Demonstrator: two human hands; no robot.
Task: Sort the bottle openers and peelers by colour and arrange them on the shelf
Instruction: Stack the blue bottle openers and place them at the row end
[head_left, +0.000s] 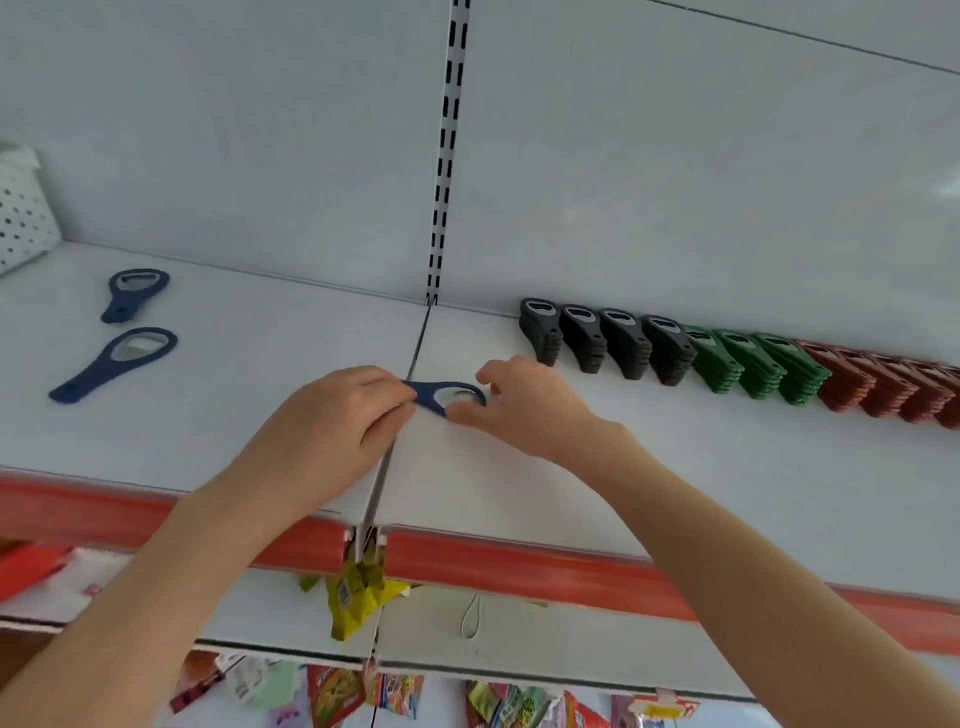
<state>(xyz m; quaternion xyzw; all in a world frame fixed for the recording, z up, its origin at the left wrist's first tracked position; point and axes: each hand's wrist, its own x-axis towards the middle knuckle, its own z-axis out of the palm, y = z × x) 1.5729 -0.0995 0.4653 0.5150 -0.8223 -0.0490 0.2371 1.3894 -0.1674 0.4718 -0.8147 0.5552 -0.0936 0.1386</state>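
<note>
Most of the sorting looked done. To the right of the white slotted metal upright (447, 156) at the back of the white shelf (249, 431), a row ran along the back wall: stacks of black plastic bottle openers (608, 343) nearest the upright, then stacks of green plastic bottle openers (753, 366), then stacks of red plastic bottle openers (883, 387) running out of the frame, each stack leaning on the next.

The blues were the part left to do. One blue plastic bottle opener with a metal-lined ring (444, 397) was held in front of the upright, just over the seam between the two shelf boards. The left hand (332, 421) had its fingers curled round the handle. The right hand (524, 405) pinched the ring end, thumb at the near edge and forefinger arched over the far one. Whether the opener touched the board could not be told.

Well to the left of the upright, two more loose openers lay flat and apart: a short blue plastic opener (136, 292) towards the back and a longer blue plastic opener (117, 364) nearer the front. By my judgement these three had yet to be gathered and set beside the black stacks. No peeler showed anywhere, so that half could not be judged.
</note>
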